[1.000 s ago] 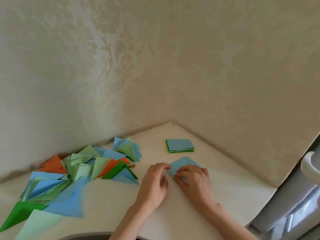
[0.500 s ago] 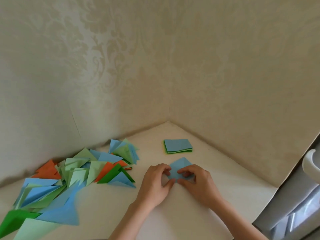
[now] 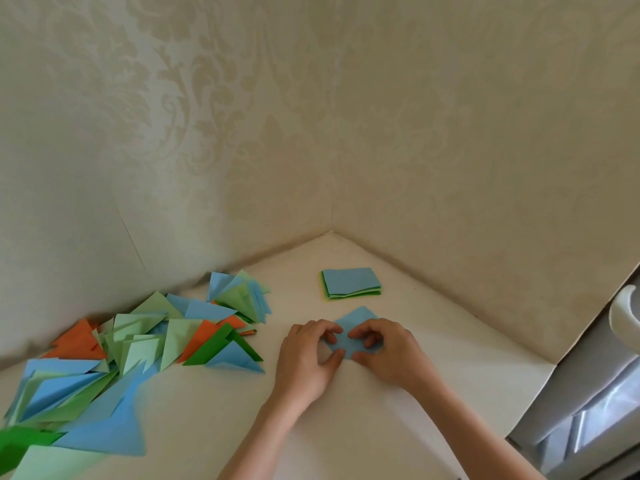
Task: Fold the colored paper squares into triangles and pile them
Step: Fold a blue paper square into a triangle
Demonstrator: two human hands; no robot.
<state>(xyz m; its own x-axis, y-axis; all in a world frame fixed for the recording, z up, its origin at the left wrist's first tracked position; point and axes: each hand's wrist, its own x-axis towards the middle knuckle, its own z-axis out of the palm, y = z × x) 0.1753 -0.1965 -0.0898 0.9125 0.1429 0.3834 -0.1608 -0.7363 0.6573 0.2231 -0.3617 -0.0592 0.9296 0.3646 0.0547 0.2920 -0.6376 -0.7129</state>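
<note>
A light blue paper square [image 3: 354, 323] lies on the white table in front of me, one corner pointing away. My left hand [image 3: 308, 355] pinches its left side with curled fingers and thumb. My right hand [image 3: 388, 351] pinches its right side, fingertips nearly meeting those of the left. Most of the sheet is hidden under my fingers. A small stack of unfolded squares [image 3: 350, 284], blue on top with green beneath, sits just behind it. A loose pile of folded triangles [image 3: 145, 344] in blue, green and orange spreads across the left of the table.
Patterned cream walls meet in a corner [image 3: 331, 230] right behind the stack. The table's right edge [image 3: 540, 379] drops off beside a grey appliance with a white handle [image 3: 623, 317]. Bare tabletop [image 3: 207, 417] lies between the pile and my arms.
My left hand slid right onto the blue sheet, and both hands drew together over it. Fingers now curl and pinch the paper where earlier they lay flatter on it.
</note>
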